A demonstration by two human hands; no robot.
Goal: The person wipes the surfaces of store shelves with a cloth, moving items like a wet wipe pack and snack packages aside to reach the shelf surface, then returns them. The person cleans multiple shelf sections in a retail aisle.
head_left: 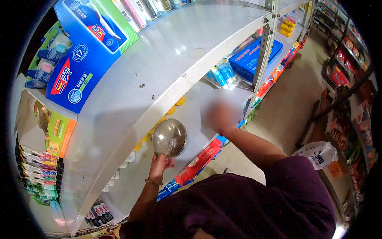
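Note:
My left hand (160, 165) grips the lower rim of a round shiny steel bowl (169, 137) and holds it up in front of the shelf's edge. Grey crumbs or dust lie inside the bowl. My right hand (221, 116) is blurred and reaches over the lower white shelf (191, 115); whether it holds anything is unclear. A thin bracelet sits on each wrist. My dark purple top fills the lower part of the view.
A wide white upper shelf (159, 67) carries a large blue pack (85, 51). Blue tubes (221, 73) and a blue box (252, 57) lie on the lower shelf. A metal upright (262, 51) divides the bays. A white plastic bag (316, 153) hangs near the aisle.

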